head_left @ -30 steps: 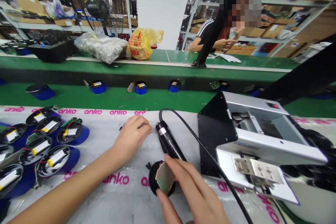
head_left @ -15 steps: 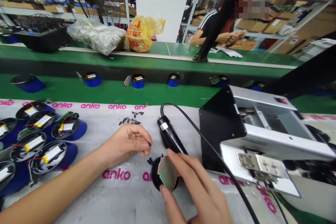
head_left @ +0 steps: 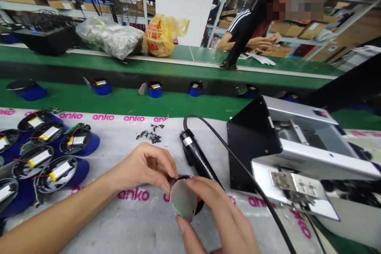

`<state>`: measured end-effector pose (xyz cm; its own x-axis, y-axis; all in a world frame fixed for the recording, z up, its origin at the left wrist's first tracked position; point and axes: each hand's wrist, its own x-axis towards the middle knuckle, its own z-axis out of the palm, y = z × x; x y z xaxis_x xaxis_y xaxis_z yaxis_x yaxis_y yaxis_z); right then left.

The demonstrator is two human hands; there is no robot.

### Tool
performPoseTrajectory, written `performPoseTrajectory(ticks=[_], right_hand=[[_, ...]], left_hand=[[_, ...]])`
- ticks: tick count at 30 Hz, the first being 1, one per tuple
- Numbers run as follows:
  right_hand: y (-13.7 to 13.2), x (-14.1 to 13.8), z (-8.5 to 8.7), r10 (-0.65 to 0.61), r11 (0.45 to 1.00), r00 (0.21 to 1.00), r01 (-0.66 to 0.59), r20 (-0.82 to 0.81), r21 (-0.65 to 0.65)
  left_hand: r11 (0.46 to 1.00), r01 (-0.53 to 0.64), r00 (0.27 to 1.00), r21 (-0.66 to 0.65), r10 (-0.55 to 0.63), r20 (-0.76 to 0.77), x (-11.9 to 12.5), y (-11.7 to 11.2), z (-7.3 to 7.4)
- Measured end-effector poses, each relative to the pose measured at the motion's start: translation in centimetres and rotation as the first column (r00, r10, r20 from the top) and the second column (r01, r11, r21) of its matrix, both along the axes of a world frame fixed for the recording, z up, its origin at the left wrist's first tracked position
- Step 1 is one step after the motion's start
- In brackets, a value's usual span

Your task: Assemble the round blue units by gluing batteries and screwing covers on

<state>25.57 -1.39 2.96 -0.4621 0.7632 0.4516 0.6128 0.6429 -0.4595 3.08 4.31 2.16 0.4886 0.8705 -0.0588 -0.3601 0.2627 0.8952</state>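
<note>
My right hand (head_left: 220, 210) has thumb and fingers closed on the edges of a pale, roughly round circuit board (head_left: 183, 198). The board stands tilted over a dark round housing (head_left: 200, 207), which it mostly hides. At the housing's far-left rim is my left hand (head_left: 154, 168), its thumb and forefinger pinched on a small black part (head_left: 172, 179), mostly covered by the fingertips. Similar small black parts (head_left: 152, 135) lie in a loose pile beyond that hand.
Several blue housings (head_left: 80, 141) with batteries and wires crowd the left. A black cylindrical tool (head_left: 199, 158) with a cable lies just beyond my right hand. A silver-and-black machine (head_left: 297, 143) stands right. More blue housings (head_left: 155, 90) sit on the green belt (head_left: 125, 105); a person (head_left: 238, 27) sits opposite.
My left hand has moved right and nearer, bringing the small black part to the housing's rim. The board has shifted slightly left in my right hand. The housings on the belt have slid left.
</note>
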Motion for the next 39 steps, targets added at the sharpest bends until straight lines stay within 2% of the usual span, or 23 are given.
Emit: performPoseTrajectory(ticks=[5, 11, 20, 26, 31, 33, 36, 38, 39], right_hand=[[-0.2, 0.0, 0.1, 0.087, 0.996, 0.996, -0.087, -0.029, 0.003], [-0.4, 0.2, 0.0, 0.119, 0.993, 0.991, -0.118, -0.054, 0.022], [0.3, -0.4, 1.1, 0.173, 0.985, 0.971, -0.174, -0.164, 0.012], [-0.1, -0.1, 0.8, 0.098, 0.986, 0.972, -0.124, -0.213, -0.115], [-0.2, 0.1, 1.0, 0.099, 0.969, 0.951, -0.16, -0.294, -0.189], [-0.1, 0.1, 1.2, 0.057, 0.946, 0.943, -0.157, -0.329, -0.285], [0.0, 0.1, 1.5, -0.036, 0.858, 0.924, -0.166, -0.38, -0.486], [0.1, 0.1, 1.6, -0.13, 0.769, 0.886, -0.193, -0.445, -0.609], [0.2, 0.0, 1.6, -0.182, 0.716, 0.854, -0.224, -0.487, -0.661]], left_hand=[[0.999, 0.053, 0.998, 0.012, -0.053, 0.016, -0.2, 0.0, -0.2], [0.996, 0.087, 0.996, -0.002, -0.087, 0.031, -0.4, 0.1, -0.5], [0.994, 0.106, 0.994, -0.004, -0.105, 0.034, -0.2, 0.1, -0.5], [0.991, 0.124, 0.992, 0.042, -0.123, -0.012, -0.6, 0.0, -0.2], [0.988, 0.077, 0.996, 0.135, -0.07, -0.056, -0.6, -0.3, 0.5], [0.981, 0.04, 0.997, 0.187, -0.026, -0.076, -0.6, -0.6, 0.9], [0.959, 0.006, 0.992, 0.285, 0.031, -0.126, -0.5, -1.1, 1.6], [0.887, -0.001, 0.975, 0.462, 0.104, -0.198, -0.4, -1.5, 1.8], [0.821, -0.004, 0.959, 0.571, 0.166, -0.231, -0.3, -1.8, 1.9]])
